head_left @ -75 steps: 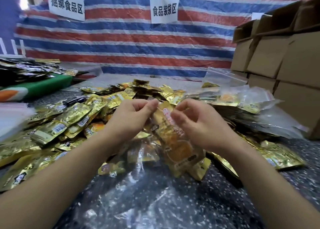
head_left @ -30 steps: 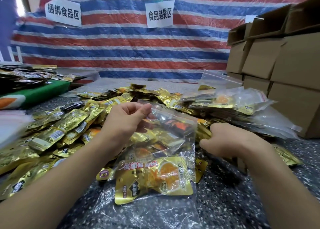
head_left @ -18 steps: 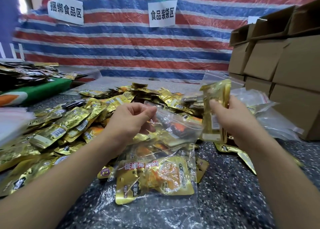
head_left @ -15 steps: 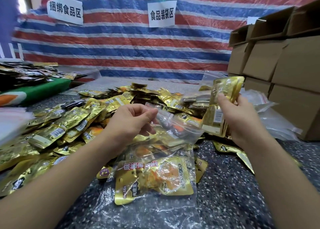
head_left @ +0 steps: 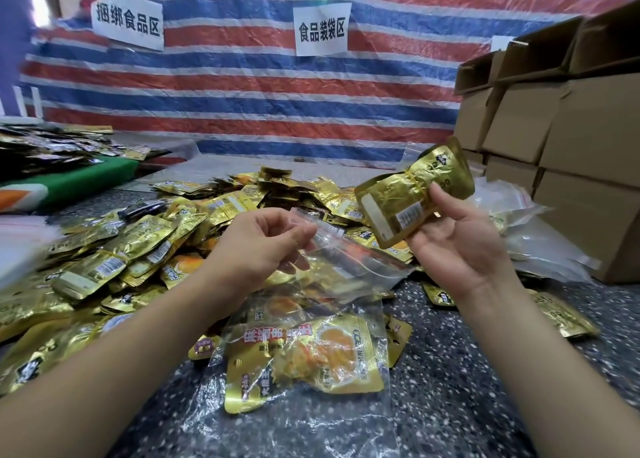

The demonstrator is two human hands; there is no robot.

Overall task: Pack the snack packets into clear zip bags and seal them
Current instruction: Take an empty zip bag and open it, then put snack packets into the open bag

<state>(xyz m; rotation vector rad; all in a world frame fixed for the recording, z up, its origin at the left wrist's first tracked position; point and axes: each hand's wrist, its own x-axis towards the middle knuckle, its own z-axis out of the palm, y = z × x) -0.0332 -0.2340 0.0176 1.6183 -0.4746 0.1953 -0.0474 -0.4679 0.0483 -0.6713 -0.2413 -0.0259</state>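
While a loose heap of gold snack packets point(head_left: 145, 249) covers the left and far part of the speckled dark worktop point(head_left: 450, 371), stacked cardboard boxes point(head_left: 561, 139) line its right edge, with empty clear bags point(head_left: 533, 236) lying before them. At the near middle, the left hand point(head_left: 263, 249) pinches the open mouth of a clear zip bag point(head_left: 311, 336), which rests on the worktop and holds gold packets printed with orange fruit. Raised just right of the bag's mouth, the right hand point(head_left: 453, 239) grips a crumpled gold packet point(head_left: 412, 194), back label showing. A red, white and blue striped tarp point(head_left: 242, 87) with two white paper signs point(head_left: 322, 28) hangs behind.
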